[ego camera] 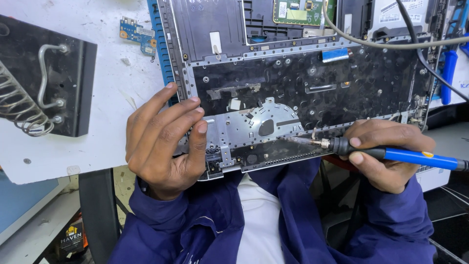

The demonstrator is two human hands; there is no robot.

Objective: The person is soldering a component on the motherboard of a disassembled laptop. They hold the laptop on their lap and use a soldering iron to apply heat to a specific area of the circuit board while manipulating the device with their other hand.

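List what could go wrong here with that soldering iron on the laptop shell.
The soldering iron in the right hand has its tip low on the laptop shell, near black plastic that could scorch.

The left hand grips the shell's corner, close enough to be burned if the tip slips.

The grey cable might snag.

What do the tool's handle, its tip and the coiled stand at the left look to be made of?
Soldering iron handle: glossy blue, likely plastic, with a black, probably rubbery grip by the right hand. Tip: dull grey metal, discoloured. Coiled stand: bare shiny wire, apparently steel, on a matte black base.
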